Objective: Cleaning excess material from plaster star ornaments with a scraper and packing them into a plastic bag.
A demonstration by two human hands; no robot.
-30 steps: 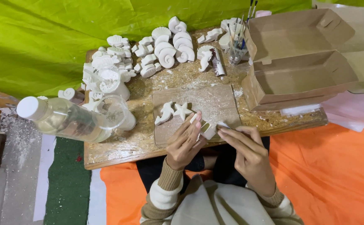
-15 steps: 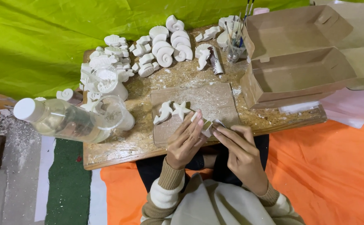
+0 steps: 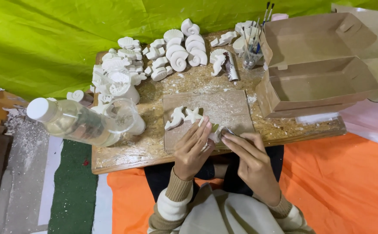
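Both hands close on one small white plaster piece (image 3: 215, 132) at the table's (image 3: 124, 158) near edge: left hand (image 3: 192, 149) cups it, right hand (image 3: 252, 160) pinches a thin tool against it.

matt white plaster shells (image 3: 178, 58), rough wood board (image 3: 124, 151), glossy plastic bottle (image 3: 74, 123).

Support: a low wooden board (image 3: 124, 154), dusted with white powder.
Rear: white plaster shells (image 3: 178, 54) are heaped.
Centre: a square mat (image 3: 228, 108).
Right: an open cardboard box (image 3: 323, 82).
Left: a plastic bottle (image 3: 74, 123).
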